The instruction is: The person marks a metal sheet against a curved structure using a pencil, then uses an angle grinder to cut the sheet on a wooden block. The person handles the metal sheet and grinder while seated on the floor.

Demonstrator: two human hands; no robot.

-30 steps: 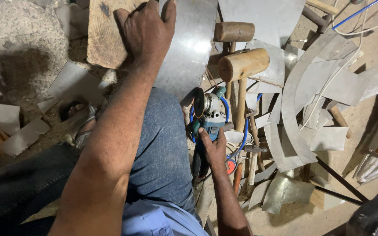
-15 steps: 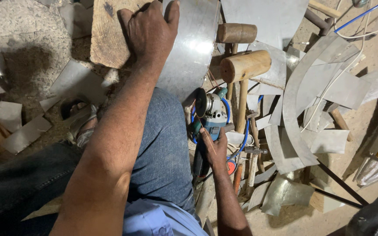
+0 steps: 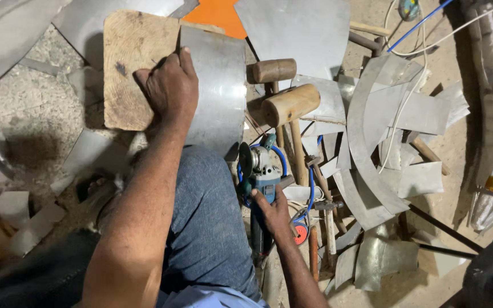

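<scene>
1. The floor (image 3: 41,108) of rough concrete carries everything; metal offcuts lie scattered over it, thickest toward its right edge
2. A bent metal sheet (image 3: 215,85) lies near the floor's top edge, resting partly on a wooden board (image 3: 129,63) and reaching down to the person's knee
3. The person's leg in blue jeans (image 3: 206,228) runs up the lower middle, between the two arms
4. A curved metal strip (image 3: 366,148) sweeps in an arc right of centre, with flat metal pieces (image 3: 423,114) lying over it
5. The left hand (image 3: 169,88) lies flat, palm down, over the seam where sheet and board meet; its grip is spread, fingers pressing on the sheet's left edge and on the wood
6. The angle grinder (image 3: 261,174), blue-bodied with a dark disc, lies on the floor just beside the knee, below the sheet's lower edge
7. Two wooden mallets (image 3: 289,102) rest just right of the sheet, their handles pointing down past the grinder
8. The right hand (image 3: 272,211) wraps the grinder's body from below, its grip pressed together around it
9. A blue cable (image 3: 312,194) loops beside the grinder, near the right hand
</scene>
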